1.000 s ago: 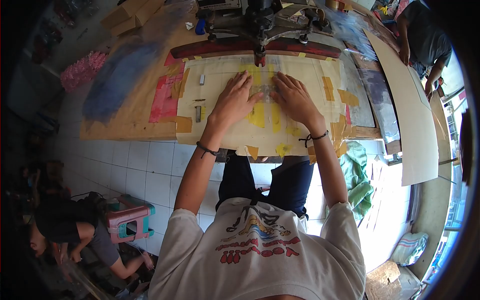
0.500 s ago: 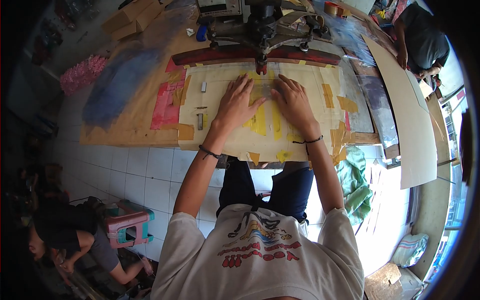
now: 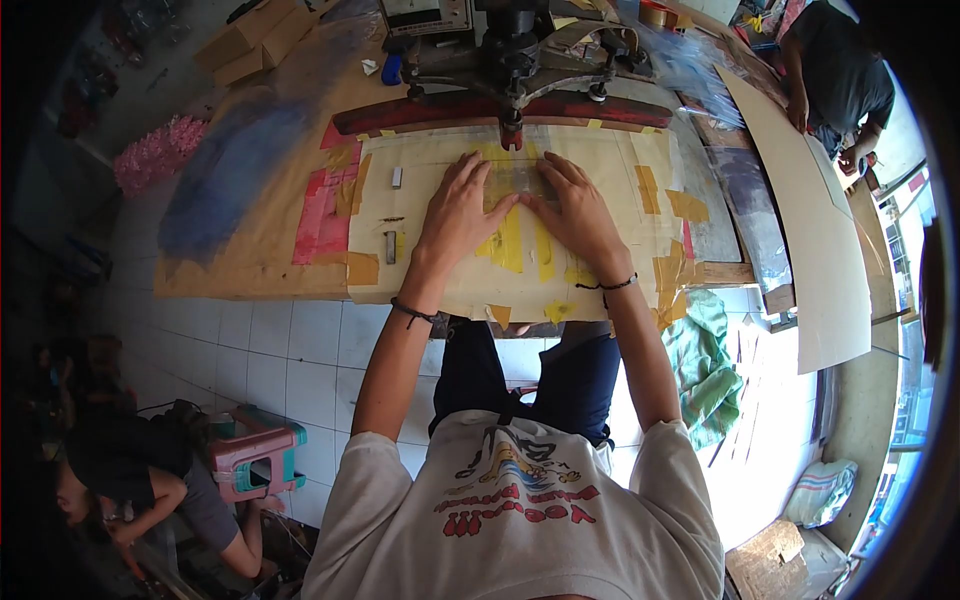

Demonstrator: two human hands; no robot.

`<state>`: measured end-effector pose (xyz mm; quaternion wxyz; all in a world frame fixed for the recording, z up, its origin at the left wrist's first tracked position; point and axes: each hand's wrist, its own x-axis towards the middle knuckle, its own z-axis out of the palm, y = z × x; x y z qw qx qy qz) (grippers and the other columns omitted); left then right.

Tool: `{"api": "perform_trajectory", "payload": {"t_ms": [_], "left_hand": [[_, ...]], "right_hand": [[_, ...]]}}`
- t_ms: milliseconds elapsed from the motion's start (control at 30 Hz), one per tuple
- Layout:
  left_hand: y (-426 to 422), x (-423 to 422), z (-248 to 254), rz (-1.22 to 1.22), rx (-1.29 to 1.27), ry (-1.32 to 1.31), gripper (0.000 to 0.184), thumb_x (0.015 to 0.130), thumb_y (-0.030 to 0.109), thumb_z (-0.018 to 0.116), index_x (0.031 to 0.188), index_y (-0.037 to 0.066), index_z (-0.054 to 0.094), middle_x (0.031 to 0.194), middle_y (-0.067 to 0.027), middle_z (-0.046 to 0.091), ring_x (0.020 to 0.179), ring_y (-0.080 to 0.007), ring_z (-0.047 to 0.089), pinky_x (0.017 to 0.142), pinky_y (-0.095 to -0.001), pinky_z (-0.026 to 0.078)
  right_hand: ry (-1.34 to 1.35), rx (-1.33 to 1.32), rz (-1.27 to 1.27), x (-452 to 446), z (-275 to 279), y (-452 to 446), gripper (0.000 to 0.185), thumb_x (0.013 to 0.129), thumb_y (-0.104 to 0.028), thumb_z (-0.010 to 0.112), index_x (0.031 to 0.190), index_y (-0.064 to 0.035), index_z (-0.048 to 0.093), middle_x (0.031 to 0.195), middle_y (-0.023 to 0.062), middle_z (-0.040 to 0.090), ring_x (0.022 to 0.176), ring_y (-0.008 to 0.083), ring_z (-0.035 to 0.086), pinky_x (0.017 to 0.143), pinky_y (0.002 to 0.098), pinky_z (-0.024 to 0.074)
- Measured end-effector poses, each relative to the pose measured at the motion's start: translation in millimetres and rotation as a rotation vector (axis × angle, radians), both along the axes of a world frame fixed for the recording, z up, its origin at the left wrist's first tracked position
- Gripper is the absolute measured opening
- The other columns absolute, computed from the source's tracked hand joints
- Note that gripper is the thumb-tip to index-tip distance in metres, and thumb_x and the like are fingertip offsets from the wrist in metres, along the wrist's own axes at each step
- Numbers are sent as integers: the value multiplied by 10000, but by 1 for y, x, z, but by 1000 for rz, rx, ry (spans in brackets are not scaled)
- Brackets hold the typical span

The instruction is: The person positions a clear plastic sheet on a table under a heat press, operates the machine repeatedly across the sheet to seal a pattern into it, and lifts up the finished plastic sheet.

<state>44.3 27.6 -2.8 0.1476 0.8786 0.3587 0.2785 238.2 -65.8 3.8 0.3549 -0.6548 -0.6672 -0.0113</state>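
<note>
My left hand (image 3: 460, 212) lies flat with its fingers stretched out on a cream sheet (image 3: 420, 275) patched with tape. Beside it my right hand (image 3: 580, 218) rests on the same sheet, fingers also extended. The tips of my thumbs nearly meet over strips of yellow tape (image 3: 503, 248). Something transparent, perhaps clear film, shows between the hands; its edges are hard to make out. Left of my left hand sit a small white-topped block (image 3: 397, 178) and a small grey metal piece (image 3: 391, 246).
A black press head with a red bar (image 3: 400, 114) stands just beyond my fingertips. A large pale board (image 3: 815, 240) lies along the right. One person (image 3: 838, 80) works at the upper right, another (image 3: 130, 465) at the lower left near a pink-and-green stool (image 3: 262, 455).
My thumbs have come closer together, the right hand turning slightly inward. The whole view has shifted a little. At the lower left, the other person's lower arm and leg have moved.
</note>
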Motion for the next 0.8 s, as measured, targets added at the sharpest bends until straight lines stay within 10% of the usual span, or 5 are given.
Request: {"api": "perform_trajectory", "payload": {"t_ms": [467, 667, 800], "left_hand": [[0, 0, 4, -4, -111, -47, 744, 973, 446, 763, 1438, -101, 566, 1553, -284, 518, 1454, -410, 503, 1208, -453, 440], [-1, 1, 3, 42, -66, -40, 702, 983, 430, 754, 1425, -87, 582, 1541, -267, 537, 1437, -406, 522, 1199, -455, 448], [-1, -1, 1, 50, -49, -39, 651, 992, 402, 745, 1425, -60, 596, 1552, -236, 537, 1420, -402, 538, 1193, -451, 453]], "right_hand": [[343, -64, 71, 0, 11, -3, 561, 858, -177, 857, 1344, 38, 677, 1419, 219, 639, 1321, 401, 608, 1103, 457, 528], [-96, 112, 3, 0, 4, -4, 524, 882, -250, 837, 1288, 55, 705, 1351, 207, 694, 1235, 405, 669, 1100, 453, 523], [144, -20, 32, -3, 6, -6, 494, 884, -288, 834, 1218, 64, 736, 1329, 203, 708, 1256, 388, 653, 1100, 448, 519]]}}
